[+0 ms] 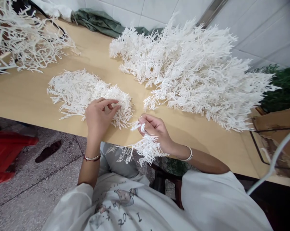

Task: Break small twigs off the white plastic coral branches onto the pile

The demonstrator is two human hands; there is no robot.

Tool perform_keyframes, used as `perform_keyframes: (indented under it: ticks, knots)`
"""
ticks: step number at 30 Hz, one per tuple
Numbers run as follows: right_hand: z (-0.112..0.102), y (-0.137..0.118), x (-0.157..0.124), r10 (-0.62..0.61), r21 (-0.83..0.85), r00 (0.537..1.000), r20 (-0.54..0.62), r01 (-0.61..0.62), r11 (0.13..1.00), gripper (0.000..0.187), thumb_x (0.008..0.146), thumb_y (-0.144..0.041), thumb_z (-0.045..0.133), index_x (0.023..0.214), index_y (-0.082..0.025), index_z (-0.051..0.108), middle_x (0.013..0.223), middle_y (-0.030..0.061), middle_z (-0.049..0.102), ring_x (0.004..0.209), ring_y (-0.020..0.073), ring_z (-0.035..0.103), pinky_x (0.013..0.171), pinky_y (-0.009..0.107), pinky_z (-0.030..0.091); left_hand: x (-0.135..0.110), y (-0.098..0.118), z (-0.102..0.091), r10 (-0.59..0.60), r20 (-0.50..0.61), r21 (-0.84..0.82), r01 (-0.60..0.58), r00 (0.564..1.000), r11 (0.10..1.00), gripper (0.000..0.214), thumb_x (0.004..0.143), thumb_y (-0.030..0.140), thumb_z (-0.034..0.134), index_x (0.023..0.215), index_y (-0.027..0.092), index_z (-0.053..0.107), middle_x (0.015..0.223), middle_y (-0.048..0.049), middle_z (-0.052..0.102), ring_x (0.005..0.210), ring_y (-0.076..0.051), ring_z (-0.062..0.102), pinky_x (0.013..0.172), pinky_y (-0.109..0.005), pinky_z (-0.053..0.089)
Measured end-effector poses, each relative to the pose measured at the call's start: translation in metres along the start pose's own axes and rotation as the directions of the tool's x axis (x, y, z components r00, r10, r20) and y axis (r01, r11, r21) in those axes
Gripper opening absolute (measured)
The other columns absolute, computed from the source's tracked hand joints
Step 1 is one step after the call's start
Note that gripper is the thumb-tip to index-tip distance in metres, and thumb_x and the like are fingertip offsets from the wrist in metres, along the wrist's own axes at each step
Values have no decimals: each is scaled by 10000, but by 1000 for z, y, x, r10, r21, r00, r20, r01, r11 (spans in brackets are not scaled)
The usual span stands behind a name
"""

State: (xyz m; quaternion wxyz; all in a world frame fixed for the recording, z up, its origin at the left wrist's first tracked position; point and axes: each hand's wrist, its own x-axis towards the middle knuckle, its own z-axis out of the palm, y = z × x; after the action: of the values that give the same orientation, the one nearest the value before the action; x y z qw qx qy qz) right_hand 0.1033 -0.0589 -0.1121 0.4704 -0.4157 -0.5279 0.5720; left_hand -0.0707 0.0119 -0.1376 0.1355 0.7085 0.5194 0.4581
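My right hand (156, 130), closed, pinches a white artificial plant branch (147, 147) at the table's front edge. Its feathery tips hang down over my lap. Over a pile of loose white plastic sprigs (74, 89) is my left hand (99, 117), with thumb and forefinger drawn together in a pinch. Whatever lies between those fingertips blends with the white pile behind, so I cannot make it out. To the right, a larger heap of bushy white branches (195, 73) spreads across the table.
Bare, thin white branching stems (26, 41) stand at the table's (92, 48) left end. Dark green cloth (96, 21) lies along the tiled wall. A cardboard box (279, 128) and green foliage (282, 86) are at the right. A red stool (10, 154) stands on the floor.
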Motion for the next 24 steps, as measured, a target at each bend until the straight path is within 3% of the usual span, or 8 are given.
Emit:
perform_keyframes:
  ticks: [7, 12, 15, 17, 19, 21, 24]
  knots:
    - [2, 2, -1, -69, -8, 998, -11, 69, 998, 316, 919, -409, 469, 704, -182, 421, 592, -59, 364, 485, 53, 298, 458, 213, 242, -3, 5, 0, 92, -86, -63, -98, 992, 993, 224, 822, 355, 609, 719, 194, 727, 666, -25, 635, 595, -119, 503, 562, -269, 386]
    - [1, 4, -2, -107, -140, 994, 10, 107, 984, 309, 947, -372, 415, 703, -182, 402, 612, -53, 348, 511, 59, 300, 481, 211, 258, -2, 6, 0, 101, -79, -17, -103, 992, 995, 182, 797, 307, 646, 941, 218, 715, 757, -11, 653, 542, -99, 444, 572, -268, 388]
    - [1, 5, -2, -126, -129, 991, 52, 131, 983, 257, 927, -352, 455, 737, -183, 411, 611, -57, 347, 515, 60, 300, 473, 202, 252, -4, 10, -6, 120, -112, -111, -133, 986, 985, 150, 810, 324, 628, 844, 205, 714, 726, -22, 657, 591, -119, 484, 603, -275, 399]
    - [2, 5, -3, -132, -133, 986, 104, 145, 980, 227, 908, -351, 481, 766, -184, 421, 600, -62, 357, 498, 59, 299, 455, 196, 239, -9, 14, -13, 151, -30, -261, -154, 988, 953, 215, 857, 333, 559, 763, 197, 695, 706, -31, 660, 646, -134, 536, 633, -280, 412]
    - [2, 6, -4, -139, -175, 976, 166, 168, 970, 211, 889, -336, 507, 768, -185, 423, 593, -63, 368, 483, 56, 304, 441, 191, 232, -17, 20, -22, 210, 156, -414, -129, 965, 901, 255, 893, 327, 495, 765, 193, 671, 717, -32, 658, 683, -139, 568, 658, -280, 424]
    - [3, 6, -6, -142, -229, 966, 217, 192, 954, 201, 860, -296, 549, 750, -183, 425, 589, -66, 365, 480, 51, 306, 440, 186, 234, -25, 24, -30, 282, 353, -479, -86, 892, 873, 213, 883, 311, 508, 764, 187, 634, 716, -23, 635, 683, -134, 560, 648, -268, 419]
    - [4, 3, -8, -121, -270, 957, 263, 193, 943, 188, 826, -241, 582, 730, -176, 434, 576, -72, 350, 482, 46, 298, 446, 182, 240, -36, 25, -37, 302, 545, -491, 6, 782, 871, 217, 875, 293, 512, 695, 181, 560, 628, 6, 546, 600, -115, 488, 582, -245, 378]
